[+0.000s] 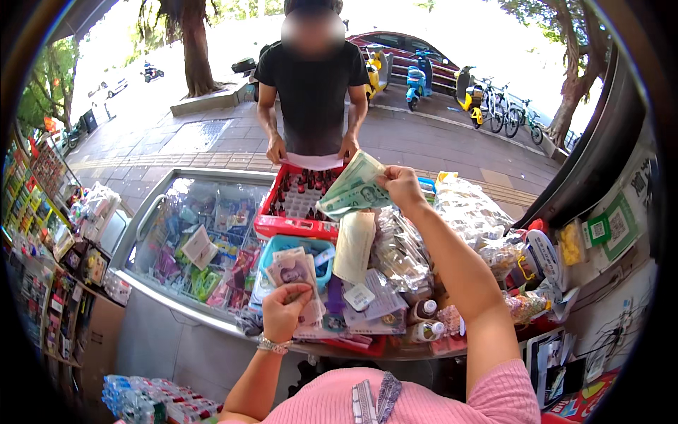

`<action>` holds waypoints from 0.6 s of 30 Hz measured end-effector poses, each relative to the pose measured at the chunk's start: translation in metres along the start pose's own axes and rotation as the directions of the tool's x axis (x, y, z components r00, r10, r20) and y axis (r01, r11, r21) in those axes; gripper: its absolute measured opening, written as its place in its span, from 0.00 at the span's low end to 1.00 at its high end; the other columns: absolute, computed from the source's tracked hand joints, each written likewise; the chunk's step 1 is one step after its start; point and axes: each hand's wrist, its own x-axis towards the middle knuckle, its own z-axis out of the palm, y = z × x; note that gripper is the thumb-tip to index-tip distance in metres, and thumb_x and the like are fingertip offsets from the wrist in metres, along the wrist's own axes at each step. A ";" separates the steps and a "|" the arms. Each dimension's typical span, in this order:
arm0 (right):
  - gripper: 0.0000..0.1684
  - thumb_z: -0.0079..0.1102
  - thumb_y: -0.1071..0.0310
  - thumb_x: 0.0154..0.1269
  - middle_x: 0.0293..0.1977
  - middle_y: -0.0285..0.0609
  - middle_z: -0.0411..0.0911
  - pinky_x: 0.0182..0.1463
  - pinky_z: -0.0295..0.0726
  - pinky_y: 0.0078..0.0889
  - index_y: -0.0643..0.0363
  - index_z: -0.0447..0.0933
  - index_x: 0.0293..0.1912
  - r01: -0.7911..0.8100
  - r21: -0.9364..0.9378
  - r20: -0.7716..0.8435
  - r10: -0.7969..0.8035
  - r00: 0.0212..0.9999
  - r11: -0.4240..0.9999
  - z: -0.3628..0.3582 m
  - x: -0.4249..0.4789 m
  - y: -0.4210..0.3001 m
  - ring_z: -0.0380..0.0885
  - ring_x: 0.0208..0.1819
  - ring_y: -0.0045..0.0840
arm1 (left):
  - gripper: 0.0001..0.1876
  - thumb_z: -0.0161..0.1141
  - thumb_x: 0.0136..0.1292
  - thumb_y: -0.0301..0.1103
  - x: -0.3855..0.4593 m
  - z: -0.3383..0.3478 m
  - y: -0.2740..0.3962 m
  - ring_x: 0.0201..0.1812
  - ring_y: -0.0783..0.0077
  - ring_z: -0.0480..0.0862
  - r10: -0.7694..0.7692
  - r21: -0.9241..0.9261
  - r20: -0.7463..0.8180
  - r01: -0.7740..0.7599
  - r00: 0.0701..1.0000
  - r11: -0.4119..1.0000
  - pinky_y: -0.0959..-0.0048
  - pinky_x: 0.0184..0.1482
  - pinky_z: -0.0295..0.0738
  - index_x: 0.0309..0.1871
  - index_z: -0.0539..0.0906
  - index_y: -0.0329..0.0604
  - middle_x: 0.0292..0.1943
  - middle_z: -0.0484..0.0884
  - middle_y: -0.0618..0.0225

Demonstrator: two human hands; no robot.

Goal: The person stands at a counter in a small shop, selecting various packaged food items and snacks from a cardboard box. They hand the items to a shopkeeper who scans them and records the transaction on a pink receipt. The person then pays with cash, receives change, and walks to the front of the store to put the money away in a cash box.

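My left hand (pixel 288 310) holds several purplish banknotes (pixel 294 270) just in front of the blue plastic basket (pixel 270 246). With my arm stretched forward, my right hand (pixel 405 185) grips green banknotes (pixel 360 185) by one edge, above a roll of pale paper or film (pixel 354 246) and beside a red box of small dark bottles (pixel 283 225). Across the counter a person in a black T-shirt (pixel 318 90) holds a white sheet (pixel 312 161) at the box's far edge with both hands; these do not touch the green notes.
A glass-topped display case or freezer (pixel 127 270) with packaged goods stands at left. Clear-wrapped packages (pixel 405 254) crowd the counter's right, near small white-capped bottles (pixel 434 331). Packs of drink bottles (pixel 153 397) lie on the floor at lower left. Printed codes (pixel 614 225) hang at right.
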 end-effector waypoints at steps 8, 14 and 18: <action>0.01 0.61 0.78 0.56 0.27 0.36 0.79 0.33 0.73 0.26 0.64 0.80 0.31 -0.214 0.079 -0.187 0.225 0.956 0.974 0.066 0.099 0.084 0.73 0.26 0.19 | 0.55 0.63 0.48 0.10 0.056 -0.056 -0.003 0.54 0.64 0.78 0.157 -0.267 0.061 -0.135 0.986 0.954 0.69 0.52 0.77 0.74 0.37 0.44 0.60 0.68 0.58; 0.02 0.63 0.78 0.53 0.25 0.36 0.78 0.32 0.72 0.26 0.63 0.79 0.28 -0.277 0.152 -0.227 0.306 0.924 0.949 0.096 0.128 0.132 0.73 0.25 0.19 | 0.27 0.72 0.46 0.22 0.093 -0.086 -0.016 0.41 0.75 0.83 -0.169 -0.418 0.090 0.191 0.982 0.888 0.76 0.46 0.78 0.52 0.75 0.38 0.41 0.83 0.68; 0.02 0.62 0.78 0.54 0.25 0.36 0.78 0.33 0.72 0.25 0.63 0.78 0.28 -0.324 0.173 -0.178 0.353 0.919 0.930 0.121 0.132 0.132 0.74 0.25 0.19 | 0.20 0.68 0.51 0.20 0.111 -0.095 -0.035 0.40 0.69 0.84 -0.201 -0.506 0.136 0.242 0.970 0.828 0.70 0.44 0.80 0.49 0.76 0.36 0.39 0.83 0.63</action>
